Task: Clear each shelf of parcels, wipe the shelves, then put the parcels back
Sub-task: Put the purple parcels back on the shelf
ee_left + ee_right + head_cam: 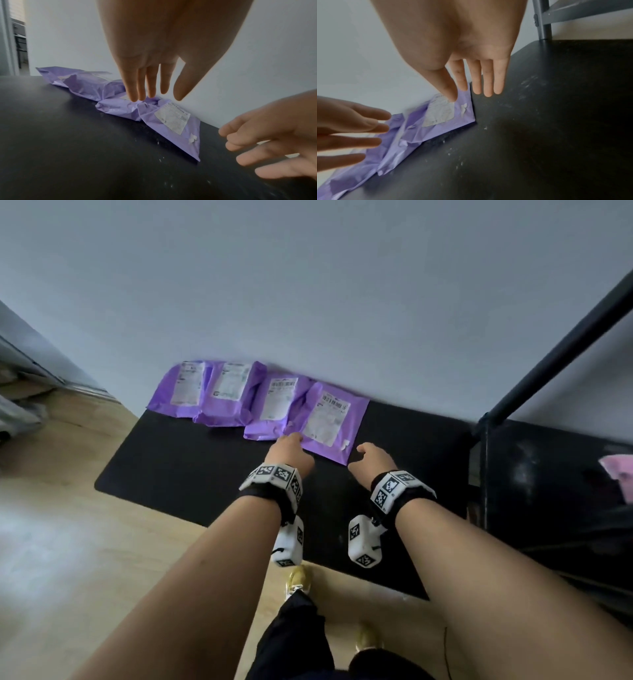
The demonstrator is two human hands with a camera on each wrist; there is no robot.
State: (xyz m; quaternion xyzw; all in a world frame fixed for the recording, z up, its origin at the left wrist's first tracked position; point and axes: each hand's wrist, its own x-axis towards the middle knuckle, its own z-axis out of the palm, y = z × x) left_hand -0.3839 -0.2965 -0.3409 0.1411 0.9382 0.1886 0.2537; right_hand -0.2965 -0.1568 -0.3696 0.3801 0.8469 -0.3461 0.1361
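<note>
On black mat (191, 474): purple parcels (329, 419), labels unreadable; both hands (291, 451) loose, holding nothing.

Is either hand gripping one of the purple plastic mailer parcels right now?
No, the left hand and right hand hover open-fingered by the nearest purple parcel.

Both bare forearms reach forward and down, side by side. The left hand (288, 453) and right hand (371, 457) hang apart, fingers straight, spread and holding nothing.

A black mat (191, 474) on the wood floor (68, 542) carries four purple parcels (263, 402) along the wall.
</note>
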